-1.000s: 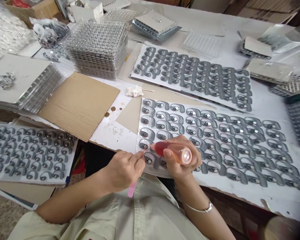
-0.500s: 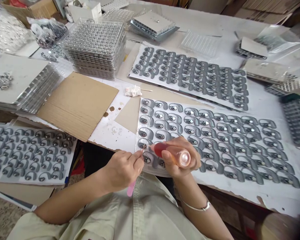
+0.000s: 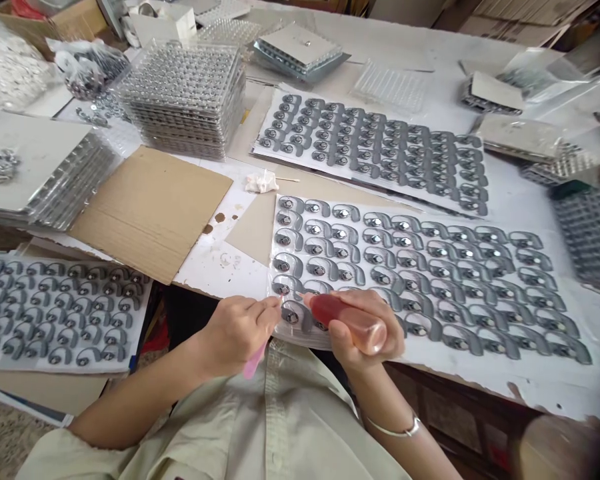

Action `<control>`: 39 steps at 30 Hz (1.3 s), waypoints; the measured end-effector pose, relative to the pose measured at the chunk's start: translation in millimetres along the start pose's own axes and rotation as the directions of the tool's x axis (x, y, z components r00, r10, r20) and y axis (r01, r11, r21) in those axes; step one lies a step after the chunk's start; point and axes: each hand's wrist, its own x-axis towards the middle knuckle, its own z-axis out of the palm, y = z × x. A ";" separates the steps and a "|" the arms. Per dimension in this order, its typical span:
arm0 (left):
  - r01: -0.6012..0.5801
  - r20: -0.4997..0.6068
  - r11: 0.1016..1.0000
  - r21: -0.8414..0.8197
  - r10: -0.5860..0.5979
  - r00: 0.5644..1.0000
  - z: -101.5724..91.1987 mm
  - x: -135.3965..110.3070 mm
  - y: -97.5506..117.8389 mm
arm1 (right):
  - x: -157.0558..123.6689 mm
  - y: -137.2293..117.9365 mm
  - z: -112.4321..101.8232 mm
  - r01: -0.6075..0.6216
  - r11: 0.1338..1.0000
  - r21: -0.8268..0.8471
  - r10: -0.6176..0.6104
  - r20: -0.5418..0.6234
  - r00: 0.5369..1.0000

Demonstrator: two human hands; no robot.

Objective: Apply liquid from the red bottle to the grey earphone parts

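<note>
My right hand [image 3: 367, 327] is wrapped round a squeeze bottle [image 3: 347, 319] of reddish liquid, its narrow tip pointing left. That tip is close to a grey curved part [image 3: 286, 287] with a shiny round centre, at the left edge of the near sheet [image 3: 360, 303]. My left hand [image 3: 243, 333] pinches a thin tool with a pink handle [image 3: 254, 362]; its working end is at the same part, too small to make out. Rows of like grey parts cover the sheet. Whether either tip touches the part I cannot tell.
A second sheet of grey parts [image 3: 370, 143] lies behind, another [image 3: 55, 307] at lower left. Brown cardboard [image 3: 153, 210] lies left of my hands. Stacked clear trays [image 3: 180, 100] rise behind it. A cotton swab [image 3: 287, 179] rests by a white wad [image 3: 261, 181].
The bottle has tilted flatter and its tip has drawn slightly away from my left hand's fingertips. The whole view has shifted a little.
</note>
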 end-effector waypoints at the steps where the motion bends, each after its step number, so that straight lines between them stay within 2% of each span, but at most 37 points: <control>1: -0.003 0.000 1.000 -0.003 0.003 1.000 -0.6 0.5 -0.2 | -1.5 0.4 0.1 -0.008 1.000 0.005 0.008 0.008 1.000; 15: 0.002 -0.009 1.000 -0.011 -0.002 1.000 -1.3 1.1 0.4 | 0.1 -0.5 1.0 -0.017 1.000 -0.019 0.018 0.050 0.999; 24: 0.006 -0.003 1.000 0.010 -0.006 1.000 0.1 -0.5 -1.2 | -0.3 -2.6 1.5 0.049 0.996 -0.073 -0.044 0.067 0.997; 32: -0.005 0.007 1.000 0.010 0.005 1.000 1.0 -1.4 -3.2 | 0.5 -4.1 -0.4 0.059 0.997 -0.049 -0.055 0.084 0.995; 39: 0.021 0.023 1.000 -0.017 -0.021 1.000 1.1 -2.8 -5.8 | 5.5 -6.8 0.4 0.133 0.977 -0.165 -0.119 0.090 0.989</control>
